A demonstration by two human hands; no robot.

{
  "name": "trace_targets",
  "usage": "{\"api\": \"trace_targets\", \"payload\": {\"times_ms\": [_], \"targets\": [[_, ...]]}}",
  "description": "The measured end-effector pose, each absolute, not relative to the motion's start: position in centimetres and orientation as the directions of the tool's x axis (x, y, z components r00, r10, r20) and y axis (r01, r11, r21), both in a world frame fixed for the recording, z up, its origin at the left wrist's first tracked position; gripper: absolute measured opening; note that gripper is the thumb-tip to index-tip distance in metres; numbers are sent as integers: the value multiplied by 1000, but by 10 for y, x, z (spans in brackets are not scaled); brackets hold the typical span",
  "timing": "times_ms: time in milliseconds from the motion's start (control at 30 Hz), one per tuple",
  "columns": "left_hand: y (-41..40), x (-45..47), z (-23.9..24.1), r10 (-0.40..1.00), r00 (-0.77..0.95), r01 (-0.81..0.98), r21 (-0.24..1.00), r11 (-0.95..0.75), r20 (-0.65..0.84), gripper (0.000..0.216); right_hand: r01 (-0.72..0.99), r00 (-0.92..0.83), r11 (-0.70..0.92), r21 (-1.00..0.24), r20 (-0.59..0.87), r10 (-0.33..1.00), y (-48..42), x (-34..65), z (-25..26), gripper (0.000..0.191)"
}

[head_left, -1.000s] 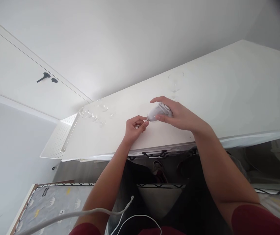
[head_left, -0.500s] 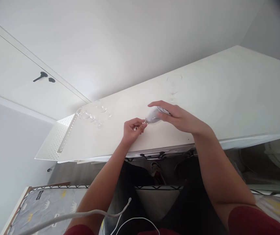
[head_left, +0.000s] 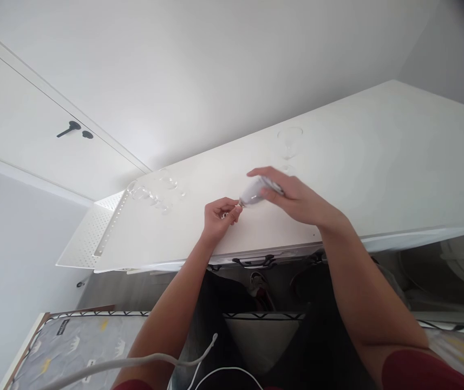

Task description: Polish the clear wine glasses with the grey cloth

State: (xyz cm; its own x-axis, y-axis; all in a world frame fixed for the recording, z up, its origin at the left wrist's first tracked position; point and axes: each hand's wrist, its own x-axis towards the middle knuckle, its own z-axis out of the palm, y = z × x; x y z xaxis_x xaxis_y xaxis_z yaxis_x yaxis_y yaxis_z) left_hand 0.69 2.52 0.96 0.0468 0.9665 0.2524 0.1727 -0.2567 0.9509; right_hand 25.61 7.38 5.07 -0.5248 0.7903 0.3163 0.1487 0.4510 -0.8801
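A stemmed wine glass (head_left: 252, 193) is tilted on its side above the white tabletop, its bowl towards the right. My left hand (head_left: 220, 215) pinches its stem, with the fingers curled around the foot end. At the mouth of the bowl, my right hand (head_left: 292, 196) grips a pale grey-white cloth (head_left: 273, 184); the thumb lies along the near side and the index finger reaches over the far side. The bowl looks greyish, as if the cloth fills it. Beyond my right hand stands another clear stemmed glass (head_left: 290, 143).
Several clear glasses (head_left: 150, 195) stand at the left end of the white table (head_left: 378, 162), near a white perforated panel (head_left: 81, 238). Black handles (head_left: 254, 262) hang below the front edge. A white cable (head_left: 146, 357) crosses near my left forearm.
My right hand has shifted slightly at the bowl, and the cloth and bowl are blurred. The left hand keeps its pinch on the stem. The whole view has tilted a little.
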Motion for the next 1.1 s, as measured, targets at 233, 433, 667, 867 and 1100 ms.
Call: {"api": "trace_targets", "payload": {"times_ms": [233, 433, 667, 867, 1100], "targets": [[24, 6, 8, 957, 92, 215, 933, -289, 275, 27, -10, -570, 467, -884, 389, 724, 76, 267, 54, 30], [27, 5, 7, 955, 24, 132, 946, -297, 296, 26, 86, -468, 536, -840, 441, 766, 74, 254, 47, 30], [26, 5, 8, 960, 72, 252, 926, -281, 271, 28, 94, -563, 498, -862, 367, 741, 76, 257, 48, 24], [28, 5, 4, 952, -4, 136, 943, -302, 305, 28, 41, -386, 496, -868, 443, 809, 73, 254, 48, 28], [26, 7, 8, 960, 35, 229, 933, -277, 277, 28, 131, -503, 486, -864, 364, 784, 74, 250, 49, 21]]}}
